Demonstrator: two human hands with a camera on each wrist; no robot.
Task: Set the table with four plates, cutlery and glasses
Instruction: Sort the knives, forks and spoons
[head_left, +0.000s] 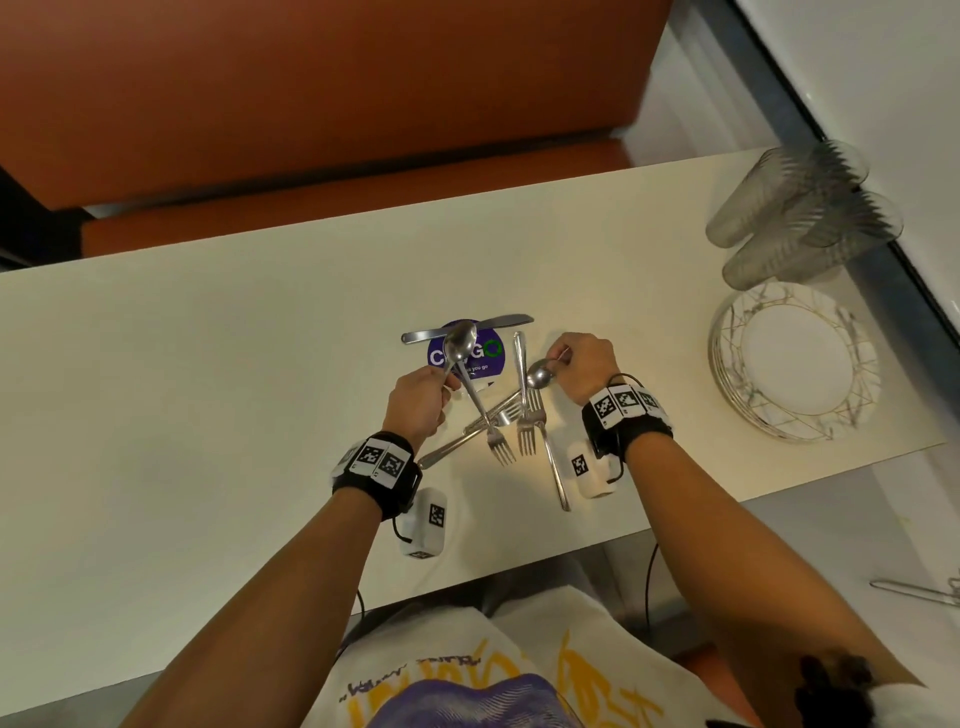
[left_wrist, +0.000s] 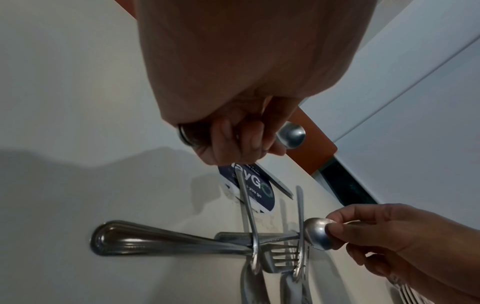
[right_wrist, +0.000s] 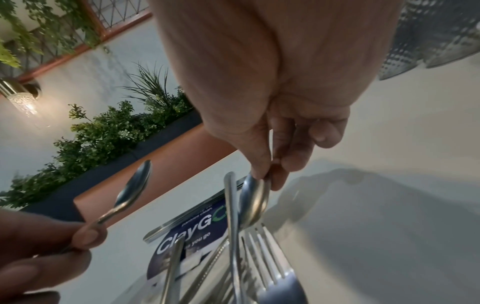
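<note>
My left hand (head_left: 445, 385) grips the handle of a spoon (head_left: 460, 340), whose bowl is raised over a round blue sticker (head_left: 487, 358). My right hand (head_left: 563, 359) pinches a second spoon (head_left: 540, 374) near its bowl, just above the cutlery pile. Several forks (head_left: 525, 431) and crossed handles lie heaped on the cream table (head_left: 208, 389) between my hands. A knife (head_left: 467, 328) lies beyond the sticker. In the left wrist view curled fingers (left_wrist: 241, 142) hold the spoon (left_wrist: 291, 134). The right wrist view shows the pinched spoon (right_wrist: 253, 202).
A stack of white patterned plates (head_left: 795, 364) sits at the table's right end, with stacked clear glasses (head_left: 800, 218) behind it. An orange bench (head_left: 337, 104) runs along the far side. More cutlery (head_left: 919, 592) lies low on the right, off the table.
</note>
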